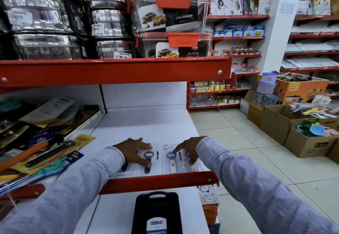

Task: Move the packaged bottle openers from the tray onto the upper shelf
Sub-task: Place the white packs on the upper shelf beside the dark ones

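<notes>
Several packaged bottle openers lie side by side at the front of the white upper shelf (146, 123). One carded opener with a dark handle (149, 162) sits under my left hand (134, 151), whose fingers are spread and pressing down on the cards. A carded opener with a white handle (172, 160) lies next to my right hand (187, 151), whose fingers rest on it and on a further card at the right. A black tray (157, 213) with a label stands on the lower shelf below, near the bottom of the view.
A red shelf lip (159, 181) runs in front of the openers. A heap of packaged kitchen tools (45, 147) fills the shelf's left side. Steel tins and orange-lidded containers (170, 11) stand on the shelf above. Cardboard boxes (293, 123) line the aisle floor at right.
</notes>
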